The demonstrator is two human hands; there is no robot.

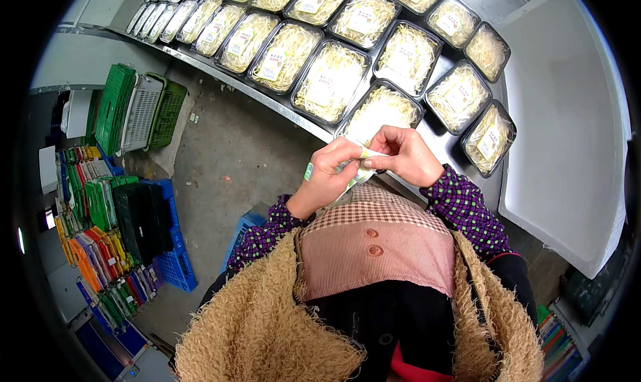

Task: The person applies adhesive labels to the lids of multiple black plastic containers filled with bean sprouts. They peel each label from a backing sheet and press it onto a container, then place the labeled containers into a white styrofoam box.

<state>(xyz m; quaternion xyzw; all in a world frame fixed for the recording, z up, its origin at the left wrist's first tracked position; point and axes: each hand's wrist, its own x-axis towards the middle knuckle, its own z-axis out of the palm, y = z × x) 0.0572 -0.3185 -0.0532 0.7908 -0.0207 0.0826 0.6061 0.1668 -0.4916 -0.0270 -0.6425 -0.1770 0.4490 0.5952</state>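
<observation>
Close in front of my body, my left hand [330,173] and my right hand [408,157] meet at the table's near edge. Between them is a strip of white and green labels [361,175]; both hands pinch it. A small green label [308,171] sticks to the back of my left hand. Just beyond my fingers lies a black tray of bean sprouts [384,111], with no label visible on it. Next to it, another tray of bean sprouts [332,81] bears a white label, partly washed out by glare.
Rows of labelled sprout trays [287,56] cover the metal table [461,148]. A large white foam box [567,128] stands at the right. Green and white plastic crates [137,108], stacked colourful crates [107,228] and a blue crate [175,262] stand on the floor at left.
</observation>
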